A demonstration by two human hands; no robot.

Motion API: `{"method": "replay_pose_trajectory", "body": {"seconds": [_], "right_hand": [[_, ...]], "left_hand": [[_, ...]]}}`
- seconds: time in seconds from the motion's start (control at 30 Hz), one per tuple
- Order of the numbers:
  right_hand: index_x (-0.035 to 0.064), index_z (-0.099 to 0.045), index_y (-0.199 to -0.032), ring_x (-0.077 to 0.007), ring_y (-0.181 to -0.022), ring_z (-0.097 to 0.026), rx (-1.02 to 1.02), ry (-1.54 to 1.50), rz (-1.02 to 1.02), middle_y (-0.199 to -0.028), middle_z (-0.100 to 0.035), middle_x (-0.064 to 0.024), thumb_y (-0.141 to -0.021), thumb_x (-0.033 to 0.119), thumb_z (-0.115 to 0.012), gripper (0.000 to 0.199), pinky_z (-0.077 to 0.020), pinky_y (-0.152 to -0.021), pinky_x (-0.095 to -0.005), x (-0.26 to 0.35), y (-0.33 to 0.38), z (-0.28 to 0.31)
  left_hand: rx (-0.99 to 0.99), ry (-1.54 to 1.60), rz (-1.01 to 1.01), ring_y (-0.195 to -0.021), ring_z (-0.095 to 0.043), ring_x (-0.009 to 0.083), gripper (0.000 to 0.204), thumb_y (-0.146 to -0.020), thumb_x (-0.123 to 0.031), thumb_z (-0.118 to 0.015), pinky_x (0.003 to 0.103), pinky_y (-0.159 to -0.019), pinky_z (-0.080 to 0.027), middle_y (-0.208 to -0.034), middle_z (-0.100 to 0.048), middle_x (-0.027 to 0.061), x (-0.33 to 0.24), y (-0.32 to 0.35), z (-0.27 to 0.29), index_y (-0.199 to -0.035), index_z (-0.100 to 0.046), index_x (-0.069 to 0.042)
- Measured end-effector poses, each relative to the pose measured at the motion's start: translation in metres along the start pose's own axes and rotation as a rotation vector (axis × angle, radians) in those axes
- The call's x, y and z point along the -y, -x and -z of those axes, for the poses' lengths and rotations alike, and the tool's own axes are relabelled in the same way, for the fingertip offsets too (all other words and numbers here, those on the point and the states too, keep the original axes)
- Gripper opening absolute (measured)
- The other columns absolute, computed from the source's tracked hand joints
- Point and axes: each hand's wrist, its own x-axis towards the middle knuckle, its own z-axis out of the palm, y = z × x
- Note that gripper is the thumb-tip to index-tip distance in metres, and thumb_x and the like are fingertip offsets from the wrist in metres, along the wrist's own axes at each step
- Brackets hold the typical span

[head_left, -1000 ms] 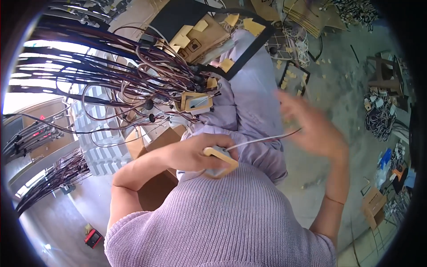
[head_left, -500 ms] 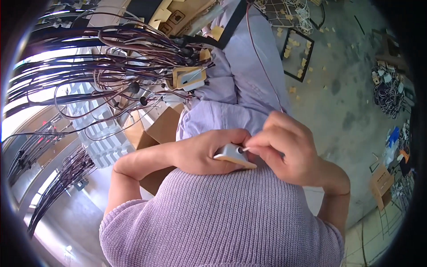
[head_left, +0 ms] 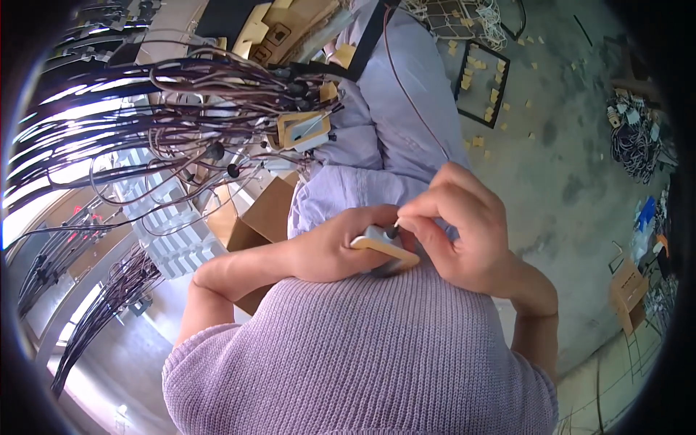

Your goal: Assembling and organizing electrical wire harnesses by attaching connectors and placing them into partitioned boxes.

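Note:
My left hand (head_left: pixel 328 248) is wrapped round a small grey housing with a yellow rim (head_left: pixel 386 244), held close against my sweater. The housing is tilted, and its rimmed side faces me. At its upper right sits a small dark round grommet (head_left: pixel 392 232). Thumb and forefinger of my right hand (head_left: pixel 467 235) pinch a thin pale piece (head_left: pixel 399 224) right at that grommet; its exact kind is too small to tell. Beyond my hands, a similar yellow-rimmed housing (head_left: pixel 290 122) lies beside my leg at the ends of the dark cables.
Bundles of dark cables (head_left: pixel 87 119) reach in from the left above a grey ribbed panel (head_left: pixel 170 250). An open cardboard box (head_left: pixel 264 214) stands by my left side. On the floor at right are a black frame (head_left: pixel 478 122), yellow scraps and a coiled cable pile (head_left: pixel 634 145).
The housing has turned in my left hand, so more of its yellow-rimmed side shows. My right fingers have moved slightly up and left, still pinching at the grommet.

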Motion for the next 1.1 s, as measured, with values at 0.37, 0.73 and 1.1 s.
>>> {"method": "replay_pose_trajectory", "body": {"seconds": [0.37,0.73,1.1], "right_hand": [[0.0023,-0.053,-0.091,-0.0165,-0.077,-0.058,-0.245,0.005,-0.146,-0.086,-0.059,-0.0065,-0.066,0.011,-0.083,0.039,-0.0482,-0.072,-0.0303,-0.032,-0.012,-0.030],[-0.0074,-0.062,-0.107,-0.0150,-0.068,-0.065,-0.311,-0.628,-0.434,-0.083,-0.067,-0.0119,-0.088,0.002,-0.060,0.021,-0.0532,-0.066,-0.0257,-0.032,0.003,-0.049],[-0.0065,-0.062,-0.110,-0.0174,-0.081,-0.065,-0.111,-0.641,-0.289,-0.097,-0.066,-0.0136,-0.093,0.006,-0.054,0.022,-0.0524,-0.076,-0.0300,-0.057,0.014,-0.037]], "left_hand": [[-0.577,0.332,-0.515,-0.096,-0.064,0.0254,0.030,-0.092,-0.013,-0.049,0.043,-0.085,-0.055,-0.104,-0.056,0.0102,-0.034,-0.058,0.032,-0.120,-0.042,-0.005],[-0.600,0.422,-0.430,-0.096,-0.065,0.0318,0.033,-0.093,-0.016,-0.049,0.038,-0.076,-0.057,-0.103,-0.058,0.0141,-0.038,-0.063,0.030,-0.122,-0.042,-0.002],[-0.506,0.515,-0.345,-0.079,-0.063,0.0200,0.024,-0.089,-0.009,-0.049,0.031,-0.053,-0.053,-0.095,-0.059,0.0089,-0.036,-0.063,0.029,-0.112,-0.051,-0.002]]}}
